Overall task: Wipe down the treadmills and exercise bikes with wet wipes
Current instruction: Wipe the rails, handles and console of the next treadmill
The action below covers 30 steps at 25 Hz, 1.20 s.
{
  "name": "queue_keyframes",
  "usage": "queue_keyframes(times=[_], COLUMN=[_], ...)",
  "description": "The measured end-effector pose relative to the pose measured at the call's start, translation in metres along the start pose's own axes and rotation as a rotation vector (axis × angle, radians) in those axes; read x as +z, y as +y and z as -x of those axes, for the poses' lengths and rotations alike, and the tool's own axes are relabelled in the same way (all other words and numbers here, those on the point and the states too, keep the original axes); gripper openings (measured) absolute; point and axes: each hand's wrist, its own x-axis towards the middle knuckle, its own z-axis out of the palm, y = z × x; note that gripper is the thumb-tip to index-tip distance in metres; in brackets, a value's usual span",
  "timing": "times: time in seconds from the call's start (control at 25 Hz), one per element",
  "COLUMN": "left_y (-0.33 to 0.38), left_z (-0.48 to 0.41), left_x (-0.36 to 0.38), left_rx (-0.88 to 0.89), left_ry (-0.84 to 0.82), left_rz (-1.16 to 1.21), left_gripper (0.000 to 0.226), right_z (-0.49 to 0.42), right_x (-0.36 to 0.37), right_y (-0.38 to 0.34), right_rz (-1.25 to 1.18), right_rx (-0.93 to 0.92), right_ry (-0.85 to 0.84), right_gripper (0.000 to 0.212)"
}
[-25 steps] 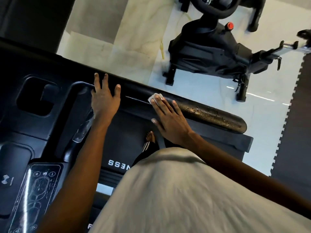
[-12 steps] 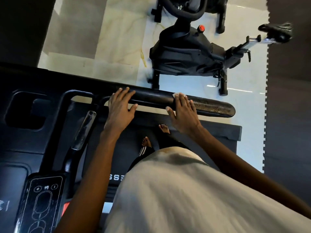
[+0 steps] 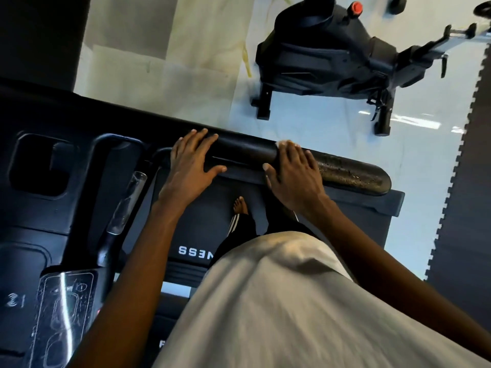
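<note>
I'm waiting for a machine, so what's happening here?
A person stands on the treadmill, wiping its padded handrail. The right hand presses a white wipe onto the rail, only its edge showing past the fingertips. The left hand rests flat on the same rail, nearer the console. An exercise bike stands untouched on the floor beyond.

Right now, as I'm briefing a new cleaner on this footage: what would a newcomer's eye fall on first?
Two bare hands on the treadmill's black handrail, centre: the left hand lies flat, the right hand presses a white wet wipe, barely showing beyond it. Right of it the rail's end looks speckled and worn. Top right, on the pale floor, stands a black exercise bike with a red knob.
</note>
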Motion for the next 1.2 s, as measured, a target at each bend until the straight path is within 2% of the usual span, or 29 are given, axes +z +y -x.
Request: queue_keyframes(times=[0.08, 0.24, 0.52, 0.8, 1.0, 1.12, 1.2], left_y=[0.004, 0.007, 0.010, 0.016, 0.020, 0.023, 0.026], left_z=[-0.004, -0.010, -0.009, -0.019, -0.023, -0.024, -0.024], left_x=[0.003, 0.002, 0.001, -0.007, -0.010, -0.013, -0.014], left_rx=[-0.012, -0.006, -0.018, -0.084, -0.128, -0.139, -0.156], left_ry=[0.006, -0.026, 0.000, -0.165, -0.203, -0.209, -0.229], left_rz=[-0.018, -0.055, -0.027, -0.011, 0.029, 0.008, 0.008], left_gripper=[0.075, 0.074, 0.070, 0.089, 0.093, 0.095, 0.095], right_z=[-0.006, -0.027, -0.036, -0.073, -0.065, -0.064, -0.059], right_x=[-0.003, -0.006, -0.024, -0.022, -0.026, -0.025, -0.023], right_y=[0.002, -0.019, 0.036, -0.007, 0.020, 0.002, 0.000], right_rz=[-0.041, -0.103, 0.027, -0.192, -0.144, -0.265, -0.253], right_rx=[-0.043, -0.264, -0.050, -0.252, -0.192, -0.284, -0.320], right_ry=[-0.029, -0.077, -0.185, -0.219, -0.207, -0.237, -0.266], right_gripper=[0.074, 0.073, 0.095, 0.074, 0.072, 0.070, 0.071])
